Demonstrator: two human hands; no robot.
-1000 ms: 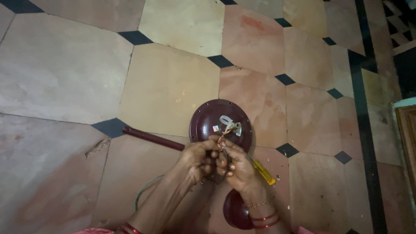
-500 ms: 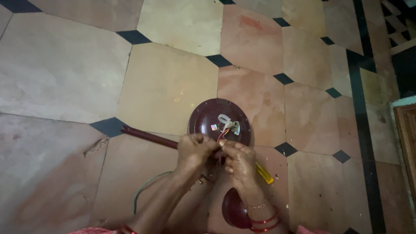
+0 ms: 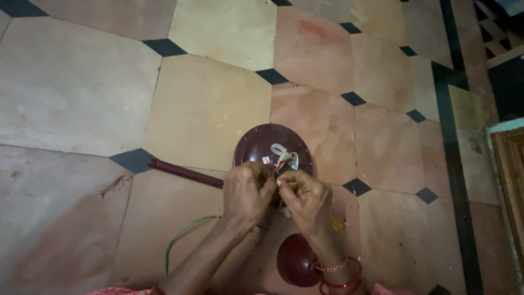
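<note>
Here, both hands, left hand (image 3: 246, 191) and right hand (image 3: 307, 199), pinch the wires (image 3: 279, 165) (thin, coloured) with clenched fingers over the maroon dome (image 3: 256, 146).

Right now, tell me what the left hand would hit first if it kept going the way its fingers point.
The left hand points toward the right hand, so it would probably meet those fingers and the wires first; depth is unclear.

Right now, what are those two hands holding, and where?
Both the left hand and right hand pinch thin coloured wires at their loose ends, above the round maroon metal housing.
</note>
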